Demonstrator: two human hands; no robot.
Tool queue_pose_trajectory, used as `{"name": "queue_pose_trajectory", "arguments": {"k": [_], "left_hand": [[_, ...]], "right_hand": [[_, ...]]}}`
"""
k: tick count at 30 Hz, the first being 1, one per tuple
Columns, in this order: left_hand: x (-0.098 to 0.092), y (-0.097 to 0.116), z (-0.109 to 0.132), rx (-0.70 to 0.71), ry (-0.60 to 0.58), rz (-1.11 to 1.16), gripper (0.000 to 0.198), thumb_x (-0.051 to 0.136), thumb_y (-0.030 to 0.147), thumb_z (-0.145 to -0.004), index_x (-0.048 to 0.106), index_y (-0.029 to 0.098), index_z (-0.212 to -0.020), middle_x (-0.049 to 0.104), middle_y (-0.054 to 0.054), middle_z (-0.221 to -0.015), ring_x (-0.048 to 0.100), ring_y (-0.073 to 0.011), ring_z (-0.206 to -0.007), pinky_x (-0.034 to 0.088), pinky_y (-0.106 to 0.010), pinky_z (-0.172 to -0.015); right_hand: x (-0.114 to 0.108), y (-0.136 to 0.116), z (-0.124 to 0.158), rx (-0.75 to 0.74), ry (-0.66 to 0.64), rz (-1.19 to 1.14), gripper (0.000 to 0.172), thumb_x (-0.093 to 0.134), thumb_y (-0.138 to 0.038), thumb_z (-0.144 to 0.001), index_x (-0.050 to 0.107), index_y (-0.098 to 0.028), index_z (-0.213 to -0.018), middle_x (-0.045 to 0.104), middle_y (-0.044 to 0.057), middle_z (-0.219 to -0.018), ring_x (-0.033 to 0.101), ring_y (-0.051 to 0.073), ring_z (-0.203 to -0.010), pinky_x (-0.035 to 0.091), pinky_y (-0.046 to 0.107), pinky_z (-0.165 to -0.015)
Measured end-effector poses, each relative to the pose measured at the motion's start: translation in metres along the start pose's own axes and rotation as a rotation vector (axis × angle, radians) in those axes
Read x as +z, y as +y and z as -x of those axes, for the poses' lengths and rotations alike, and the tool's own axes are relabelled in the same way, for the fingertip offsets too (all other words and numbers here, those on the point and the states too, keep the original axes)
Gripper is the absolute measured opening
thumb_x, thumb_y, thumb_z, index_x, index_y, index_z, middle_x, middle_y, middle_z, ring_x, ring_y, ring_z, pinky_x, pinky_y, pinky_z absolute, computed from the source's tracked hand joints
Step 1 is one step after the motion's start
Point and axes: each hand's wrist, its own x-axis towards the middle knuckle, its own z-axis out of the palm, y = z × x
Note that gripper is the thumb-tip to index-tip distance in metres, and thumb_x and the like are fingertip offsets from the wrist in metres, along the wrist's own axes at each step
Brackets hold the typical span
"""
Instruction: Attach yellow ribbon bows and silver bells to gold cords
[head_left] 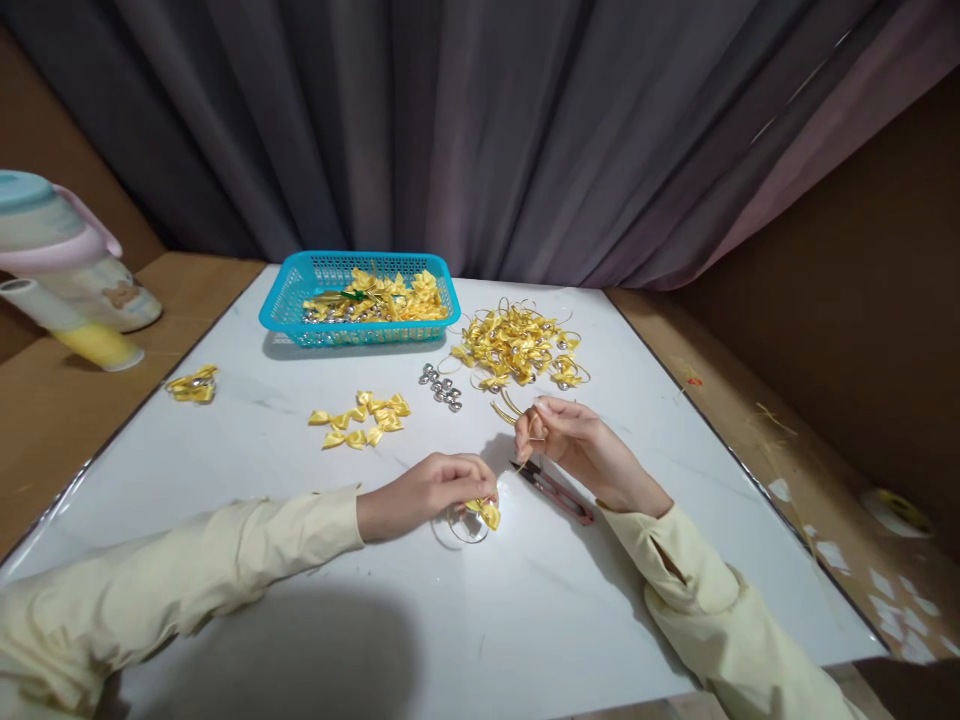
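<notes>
My left hand (442,485) is closed, its fingertips pinching a yellow ribbon bow (486,513) with a thin cord loop (469,540) hanging below it. To the right, my right hand (574,440) is pinched shut, and a thin gold cord (534,436) shows at its fingers. Several cut gold cords (507,408) lie just beyond those fingertips. Under my right hand rests a pair of thread snips (559,492) with dark blades and pinkish handles. Loose yellow bows (367,418) and a small cluster of silver bells (441,388) are on the table past my left hand.
A blue plastic basket (360,330) holds more bows and silver bells at the back. Beside it is a pile of corded bows (517,345). A few bows (193,384) lie far left, near a bottle (82,260) and a yellow spool (97,340). Paper scraps (832,555) litter the right side.
</notes>
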Motion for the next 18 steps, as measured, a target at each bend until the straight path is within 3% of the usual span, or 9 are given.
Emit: {"name": "queue_pose_trajectory", "arguments": {"k": [4,7,12,18], "left_hand": [[-0.004,-0.002,-0.004,-0.060,-0.008,0.237,0.019,0.063,0.030,-0.076,0.052,0.014,-0.078,0.061,-0.007,-0.082,0.055,-0.0128,-0.068,0.039,-0.023,-0.057],[-0.007,-0.001,-0.006,-0.063,-0.095,0.326,0.024,0.064,0.026,-0.076,0.050,0.016,-0.091,0.065,-0.008,-0.083,0.061,-0.0156,-0.071,0.043,-0.026,-0.062],[-0.011,-0.002,-0.008,-0.110,-0.218,0.261,0.020,0.060,0.028,-0.081,0.060,0.010,-0.091,0.069,-0.011,-0.085,0.064,-0.0162,-0.074,0.047,-0.028,-0.069],[-0.014,-0.007,-0.012,-0.100,-0.169,0.355,0.027,0.054,0.030,-0.086,0.067,0.007,-0.096,0.067,-0.016,-0.102,0.064,-0.0203,-0.093,0.044,-0.033,-0.088]], "right_hand": [[0.005,-0.001,-0.001,-0.045,0.097,0.083,0.023,0.054,-0.034,-0.085,0.057,-0.016,-0.071,0.061,0.005,-0.079,0.056,0.014,-0.070,0.045,0.029,-0.067],[0.004,0.004,-0.004,-0.082,0.167,0.201,0.026,0.053,-0.040,-0.085,0.059,-0.016,-0.076,0.060,0.005,-0.083,0.056,0.014,-0.073,0.045,0.028,-0.067],[-0.005,0.016,-0.011,-0.205,0.347,0.731,0.037,0.041,-0.047,-0.089,0.055,-0.017,-0.075,0.058,0.003,-0.072,0.054,0.014,-0.068,0.044,0.027,-0.066],[-0.018,0.016,-0.011,-0.290,0.480,1.055,0.024,0.051,-0.041,-0.084,0.057,-0.018,-0.085,0.059,0.009,-0.090,0.051,0.023,-0.087,0.037,0.036,-0.083]]}}
